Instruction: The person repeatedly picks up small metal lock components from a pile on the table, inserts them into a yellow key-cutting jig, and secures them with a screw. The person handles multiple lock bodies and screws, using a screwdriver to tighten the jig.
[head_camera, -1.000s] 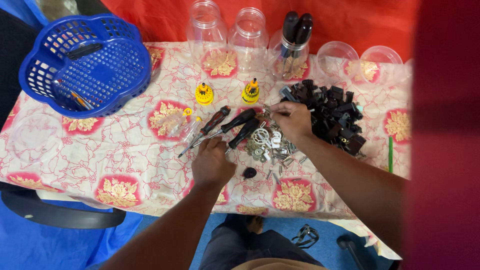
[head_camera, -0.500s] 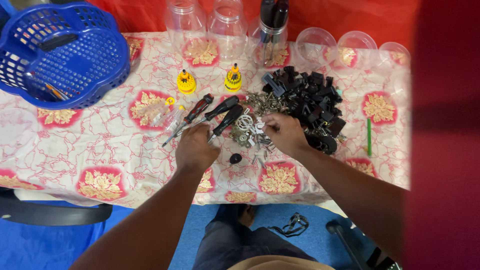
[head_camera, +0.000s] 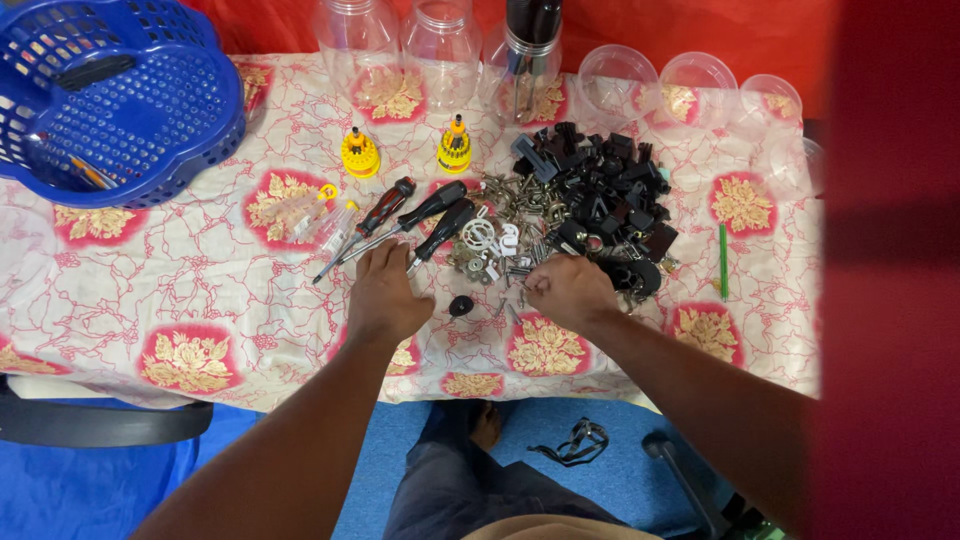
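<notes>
My left hand (head_camera: 385, 295) lies palm down on the flowered tablecloth (head_camera: 200, 290), its fingertips touching the metal shafts of three screwdrivers (head_camera: 432, 207) with black and red handles. My right hand (head_camera: 570, 290) is curled, knuckles up, at the near edge of a heap of small metal hardware (head_camera: 505, 235). Whether it holds a piece is hidden. A small black round part (head_camera: 461, 305) lies between my hands. A pile of black plastic parts (head_camera: 600, 190) sits just beyond my right hand.
A blue plastic basket (head_camera: 110, 100) stands at the far left. Two yellow bit holders (head_camera: 359, 153), clear jars (head_camera: 440, 45) and clear cups (head_camera: 700, 85) line the back. A green stick (head_camera: 723, 260) lies at the right. A red blur (head_camera: 890, 250) covers the right edge.
My right hand has drawn back from the black parts pile to the near edge of the metal hardware. My left hand has stayed by the screwdriver tips. The view has shifted.
</notes>
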